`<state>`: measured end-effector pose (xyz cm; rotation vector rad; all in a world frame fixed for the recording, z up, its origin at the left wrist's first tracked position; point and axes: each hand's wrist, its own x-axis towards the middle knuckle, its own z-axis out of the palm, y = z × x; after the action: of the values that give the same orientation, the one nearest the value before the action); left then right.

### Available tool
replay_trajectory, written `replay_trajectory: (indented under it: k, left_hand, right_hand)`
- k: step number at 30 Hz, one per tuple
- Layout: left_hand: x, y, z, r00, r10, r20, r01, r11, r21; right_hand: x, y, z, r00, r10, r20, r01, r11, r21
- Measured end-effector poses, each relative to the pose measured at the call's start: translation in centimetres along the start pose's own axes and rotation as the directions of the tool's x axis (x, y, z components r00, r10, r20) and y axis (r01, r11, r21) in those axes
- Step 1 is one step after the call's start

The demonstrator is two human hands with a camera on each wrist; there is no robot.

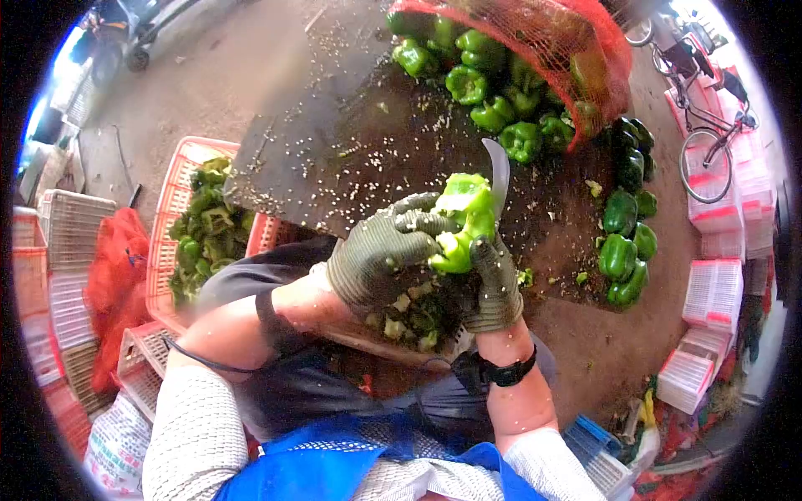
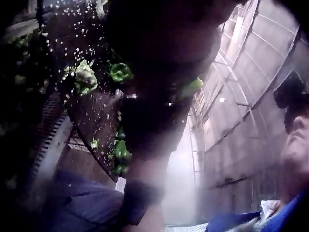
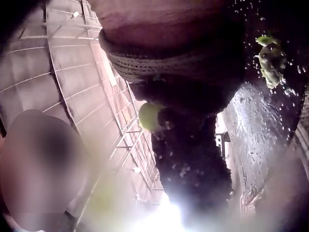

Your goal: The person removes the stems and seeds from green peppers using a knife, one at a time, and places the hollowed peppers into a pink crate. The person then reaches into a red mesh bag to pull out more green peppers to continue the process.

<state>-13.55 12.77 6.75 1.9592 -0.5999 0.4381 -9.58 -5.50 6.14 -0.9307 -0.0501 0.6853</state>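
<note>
My gloved left hand [image 1: 380, 255] grips a cut green bell pepper [image 1: 466, 204], its fingers curled over the near side. Against the same pepper, the thumb of my gloved right hand [image 1: 497, 288] presses from the right. A knife [image 1: 499, 171] with a curved blade sticks up from that right hand, behind the pepper; its handle is hidden in the glove. Both hands are in front of my body, over the board's near edge. In the wrist views the gloves are mostly dark, and only a bit of pale green pepper [image 3: 150, 117] shows past them.
A dark board [image 1: 334, 150] strewn with seeds lies ahead. Whole peppers [image 1: 522, 142] spill from a red net bag [image 1: 576, 50], and several more [image 1: 618, 257] line the right edge. A crate [image 1: 159, 250] of pepper pieces stands left; trimmings [image 1: 409, 317] lie below my hands.
</note>
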Motion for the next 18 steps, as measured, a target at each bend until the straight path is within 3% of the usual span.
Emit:
replay_trajectory:
  k: [2, 3, 4, 6, 7, 8, 10, 13, 16, 18]
  left_hand:
    - [-0.4, 0.9, -1.1, 0.981, -0.192, 0.016, 0.193, 0.971, -0.143]
    - [-0.1, 2.4, -1.2, 0.905, -0.394, -0.161, 0.302, 0.862, -0.407]
    - [-0.8, 2.7, -2.1, 0.828, -0.54, -0.154, 0.36, 0.721, -0.592]
    - [-3.9, 1.9, -6.3, 0.825, -0.482, -0.295, 0.424, 0.873, -0.241]
    - [-6.3, 2.1, -8.9, 0.844, -0.427, -0.324, 0.468, 0.881, 0.06]
    - [-8.7, 2.4, -11.5, 0.86, -0.369, -0.352, 0.487, 0.799, 0.352]
    - [-13.1, 4.9, -15.5, 0.701, -0.538, -0.469, 0.695, 0.662, 0.279]
    - [-17.1, 5.9, -19.2, 0.449, -0.693, -0.564, 0.865, 0.495, 0.081]
    - [-25.5, 3.7, -21.9, 0.374, -0.784, -0.495, 0.915, 0.399, 0.061]
    - [-24.7, 6.5, -22.7, 0.185, -0.915, -0.357, 0.904, 0.017, 0.426]
  right_hand:
    - [0.0, -0.7, 0.8, 0.998, 0.043, -0.042, -0.047, 0.994, -0.094]
    - [-0.3, -0.9, 1.0, 0.995, 0.073, -0.064, -0.081, 0.986, -0.142]
    - [-0.7, -0.9, 0.9, 0.996, 0.066, -0.058, -0.075, 0.982, -0.173]
    - [-1.8, -1.3, 0.3, 0.999, 0.03, -0.045, -0.039, 0.979, -0.199]
    - [-2.4, -1.5, 0.0, 0.999, 0.023, -0.035, -0.03, 0.979, -0.204]
    - [-2.9, -1.7, -0.4, 1.0, 0.012, -0.026, -0.017, 0.978, -0.206]
    - [-3.7, -2.1, -1.0, 1.0, -0.01, -0.004, 0.009, 0.979, -0.203]
    - [-4.2, -2.1, -1.5, 0.999, -0.034, 0.017, 0.036, 0.978, -0.203]
    - [-4.6, -2.0, -1.7, 0.998, -0.044, 0.04, 0.051, 0.98, -0.192]
    - [-4.6, -1.5, -1.5, 0.995, -0.057, 0.077, 0.07, 0.983, -0.171]
